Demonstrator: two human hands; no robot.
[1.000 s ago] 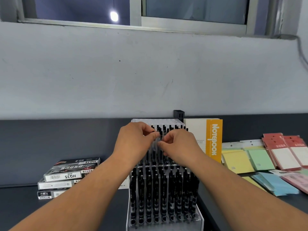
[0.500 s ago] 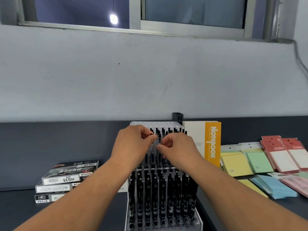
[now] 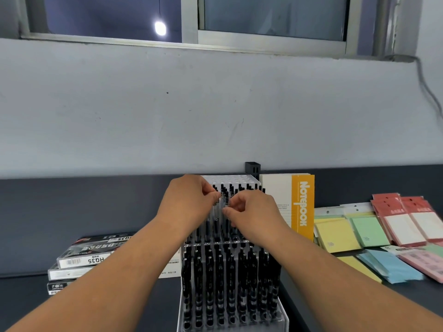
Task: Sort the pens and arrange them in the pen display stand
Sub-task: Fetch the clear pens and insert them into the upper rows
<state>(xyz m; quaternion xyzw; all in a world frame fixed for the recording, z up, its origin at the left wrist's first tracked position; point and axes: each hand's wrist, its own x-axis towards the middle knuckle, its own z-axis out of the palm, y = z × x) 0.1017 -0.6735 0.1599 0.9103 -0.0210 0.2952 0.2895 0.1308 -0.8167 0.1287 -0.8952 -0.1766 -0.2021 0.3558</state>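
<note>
Pen [image 3: 216, 213] stays pinched by left grip [image 3: 191, 202] and right grip [image 3: 253, 213], the right now slightly lower; seating into the stand [image 3: 235, 180] beneath them appears under way.

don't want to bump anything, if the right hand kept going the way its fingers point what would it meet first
The right hand points leftward, so it would first meet the upright pens between the hands, then probably the left hand; depth is unclear.
</note>
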